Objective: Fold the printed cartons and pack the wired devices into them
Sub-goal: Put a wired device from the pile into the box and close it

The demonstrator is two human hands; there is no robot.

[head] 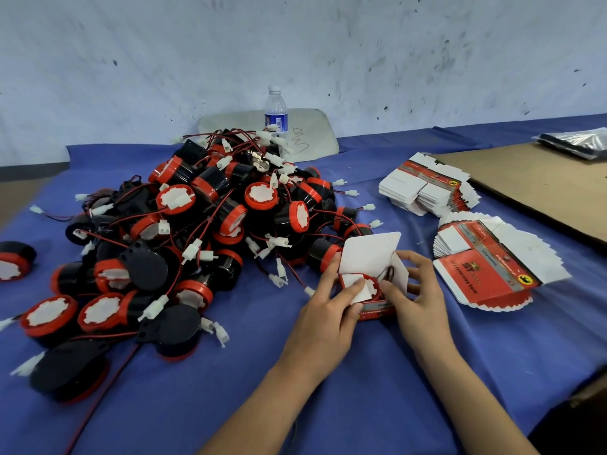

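Note:
A red printed carton point(374, 311) stands on the blue cloth with its white top flap point(369, 254) raised. Inside it sits a red-rimmed wired device point(374, 285), its wire tucked at the back. My left hand point(328, 307) grips the carton's left side, thumb pressing a small white side flap down. My right hand point(415, 300) holds the right side, fingers pinching the right side flap. A big pile of black and red wired devices point(184, 231) lies to the left. Flat printed cartons are fanned in two stacks point(492, 267) point(427, 188) on the right.
A water bottle point(276, 110) stands behind the pile, in front of a pale chair back point(308, 133). A brown cardboard sheet point(538, 185) covers the right rear of the table, with a plastic-wrapped dark bundle point(578, 142) beyond. One stray device point(14, 261) lies at the far left.

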